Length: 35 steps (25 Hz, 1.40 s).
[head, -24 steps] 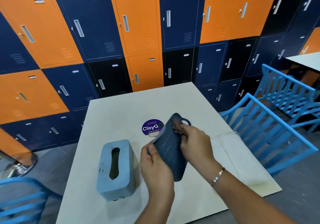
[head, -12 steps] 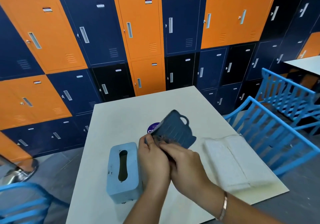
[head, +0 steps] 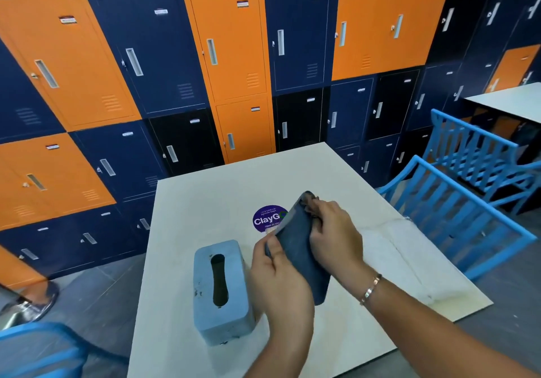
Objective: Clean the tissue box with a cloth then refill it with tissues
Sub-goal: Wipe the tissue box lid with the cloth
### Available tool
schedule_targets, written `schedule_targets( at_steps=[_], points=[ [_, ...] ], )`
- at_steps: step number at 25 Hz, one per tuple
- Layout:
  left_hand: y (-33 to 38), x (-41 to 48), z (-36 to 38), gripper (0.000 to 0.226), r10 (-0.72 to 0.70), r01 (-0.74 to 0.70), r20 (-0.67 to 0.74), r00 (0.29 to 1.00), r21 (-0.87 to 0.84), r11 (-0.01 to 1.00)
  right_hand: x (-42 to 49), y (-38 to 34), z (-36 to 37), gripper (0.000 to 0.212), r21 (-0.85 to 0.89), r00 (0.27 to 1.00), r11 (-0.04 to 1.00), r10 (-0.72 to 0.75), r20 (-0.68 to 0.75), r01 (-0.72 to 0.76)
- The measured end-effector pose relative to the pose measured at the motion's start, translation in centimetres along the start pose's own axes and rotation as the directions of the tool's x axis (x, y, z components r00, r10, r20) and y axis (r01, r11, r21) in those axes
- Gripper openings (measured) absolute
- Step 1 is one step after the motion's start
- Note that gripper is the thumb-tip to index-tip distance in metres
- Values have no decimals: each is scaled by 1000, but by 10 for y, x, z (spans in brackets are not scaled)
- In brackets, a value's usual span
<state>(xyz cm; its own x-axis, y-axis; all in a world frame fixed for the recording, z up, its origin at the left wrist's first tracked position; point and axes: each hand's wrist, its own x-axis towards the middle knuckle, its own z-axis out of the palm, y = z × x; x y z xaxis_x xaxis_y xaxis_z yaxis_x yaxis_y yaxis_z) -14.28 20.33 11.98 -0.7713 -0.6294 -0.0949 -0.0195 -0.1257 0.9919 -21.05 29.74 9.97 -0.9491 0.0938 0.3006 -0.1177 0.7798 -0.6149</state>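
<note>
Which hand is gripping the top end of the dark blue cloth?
The right hand, the one wearing the bracelet, pinches the top end of the cloth; the left hand holds its lower left edge.

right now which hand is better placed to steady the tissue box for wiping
Left, probably. The left hand grips the cloth right beside the tissue box; the right hand holds the cloth's far end, farther from the box. The right could keep the cloth and wipe.
</note>
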Motion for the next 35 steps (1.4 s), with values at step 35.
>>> schedule_targets(
  at_steps=[35],
  points=[
    [-32, 45, 20, 22, 130, -234, 371, 920, 251, 939, -57, 19, -50, 40, 906, 850, 184, 456, 264, -380]
  ],
)
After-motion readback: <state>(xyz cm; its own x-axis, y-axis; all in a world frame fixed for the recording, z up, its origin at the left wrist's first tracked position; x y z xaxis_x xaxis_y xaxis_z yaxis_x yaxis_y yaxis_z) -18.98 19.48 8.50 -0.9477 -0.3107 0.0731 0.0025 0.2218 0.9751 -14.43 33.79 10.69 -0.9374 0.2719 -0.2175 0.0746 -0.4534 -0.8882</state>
